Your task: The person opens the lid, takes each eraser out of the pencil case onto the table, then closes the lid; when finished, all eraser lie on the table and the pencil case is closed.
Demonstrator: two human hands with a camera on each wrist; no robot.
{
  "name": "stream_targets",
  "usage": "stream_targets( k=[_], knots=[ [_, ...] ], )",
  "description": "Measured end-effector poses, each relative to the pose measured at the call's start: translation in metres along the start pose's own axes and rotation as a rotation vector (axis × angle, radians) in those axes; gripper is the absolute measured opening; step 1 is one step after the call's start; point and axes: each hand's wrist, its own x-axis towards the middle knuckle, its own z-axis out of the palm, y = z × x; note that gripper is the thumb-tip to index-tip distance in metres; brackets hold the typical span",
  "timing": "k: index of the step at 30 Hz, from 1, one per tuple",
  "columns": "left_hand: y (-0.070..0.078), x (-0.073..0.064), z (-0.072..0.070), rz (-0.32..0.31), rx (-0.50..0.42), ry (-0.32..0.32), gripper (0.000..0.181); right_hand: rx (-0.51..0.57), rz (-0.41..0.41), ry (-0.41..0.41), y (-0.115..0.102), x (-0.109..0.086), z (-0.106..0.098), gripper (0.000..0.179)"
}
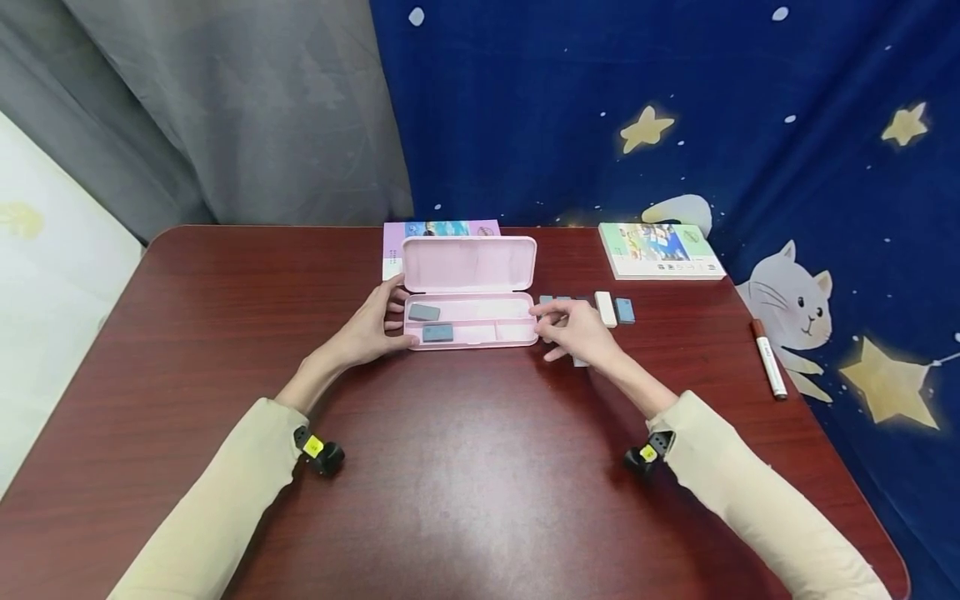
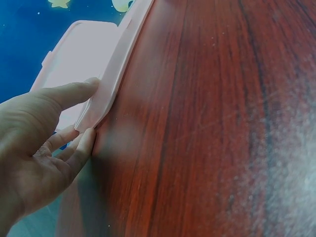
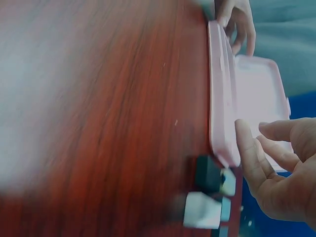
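Note:
A pink pencil case lies open on the table, its lid standing up at the back. Inside, one grey eraser-like block is in the rear compartment, and a blue-grey block sits in the front one. My left hand grips the case's left end between thumb and fingers. At the right end is my right hand, its fingers loosely bent by the rim and nothing visible between them. Beside that hand stand several more blocks, among them a white block and a blue block; some are partly hidden by the hand.
A purple-covered book lies behind the lid. At the back right is a green-covered book. A marker with a brown cap lies near the table's right edge. Grey and blue curtains hang behind the table.

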Motion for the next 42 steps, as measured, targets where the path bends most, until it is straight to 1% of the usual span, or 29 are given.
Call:
stream_targets(
  k=[5, 12, 16, 20, 23, 26, 29, 34, 39, 42],
  knots=[
    [0.0, 0.0, 0.0, 0.006, -0.006, 0.009, 0.102, -0.011, -0.033, -0.026, -0.013, 0.011, 0.016, 0.03],
    [-0.001, 0.002, 0.002, 0.011, 0.003, 0.005, 0.101, -0.161, -0.101, -0.001, -0.024, 0.025, 0.036, 0.027],
    [-0.001, 0.001, 0.001, 0.004, 0.002, 0.006, 0.101, -0.159, -0.133, -0.016, -0.029, 0.03, 0.052, 0.026],
    [0.0, 0.0, 0.0, 0.003, 0.002, 0.004, 0.101, -0.225, -0.191, -0.012, -0.032, 0.036, 0.067, 0.022],
    [-0.001, -0.001, 0.0, 0.003, -0.011, 0.009, 0.101, -0.254, -0.222, -0.039, -0.035, 0.04, 0.078, 0.021],
    [-0.003, -0.002, 0.0, -0.003, -0.036, 0.013, 0.101, -0.284, -0.225, -0.071, -0.037, 0.043, 0.087, 0.021],
    [-0.004, -0.002, 0.0, 0.001, -0.043, 0.014, 0.1, -0.335, -0.215, -0.084, -0.039, 0.045, 0.093, 0.02],
    [-0.003, -0.001, 0.001, 0.007, -0.017, 0.02, 0.1, -0.401, -0.183, -0.078, -0.042, 0.045, 0.096, 0.019],
    [-0.002, 0.0, 0.001, 0.006, -0.013, 0.014, 0.101, -0.402, -0.122, -0.065, -0.042, 0.046, 0.095, 0.02],
    [-0.002, 0.0, 0.001, -0.002, -0.02, 0.015, 0.101, -0.396, -0.115, -0.075, -0.043, 0.047, 0.096, 0.022]
  ],
)
